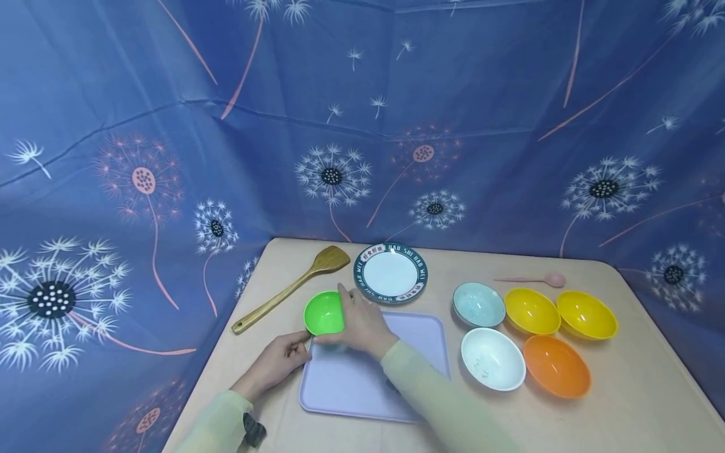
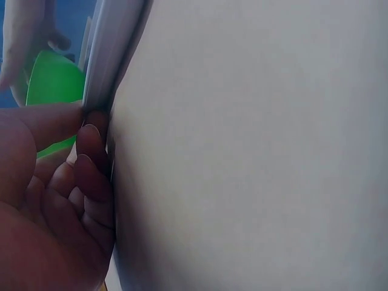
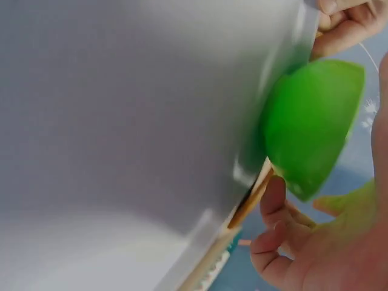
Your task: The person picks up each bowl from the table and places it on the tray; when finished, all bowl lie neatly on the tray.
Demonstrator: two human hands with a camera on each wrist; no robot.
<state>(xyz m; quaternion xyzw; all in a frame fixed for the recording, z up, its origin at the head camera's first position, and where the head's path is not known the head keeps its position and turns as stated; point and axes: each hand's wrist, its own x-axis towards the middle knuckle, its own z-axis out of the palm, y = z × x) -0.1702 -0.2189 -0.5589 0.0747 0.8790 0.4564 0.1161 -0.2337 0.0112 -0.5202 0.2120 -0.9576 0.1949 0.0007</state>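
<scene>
A small bright green bowl (image 1: 324,313) stands at the far left corner of a lilac tray (image 1: 357,384). My right hand (image 1: 362,324) reaches across the tray and holds the bowl, thumb at its near side and fingers along its right side. In the right wrist view the green bowl (image 3: 312,124) shows its outer wall, with curled fingers (image 3: 274,189) by its edge. My left hand (image 1: 280,360) pinches the tray's left edge near that corner. Seen from the left wrist, the thumb and a finger meet at the tray rim (image 2: 112,54).
Beyond the tray lie a wooden spatula (image 1: 294,286) and a dark-rimmed plate (image 1: 391,274). To the right stand a pale blue bowl (image 1: 478,304), a white bowl (image 1: 493,358), two yellow bowls (image 1: 532,311) and an orange bowl (image 1: 557,367). A pink spoon (image 1: 554,279) lies behind them.
</scene>
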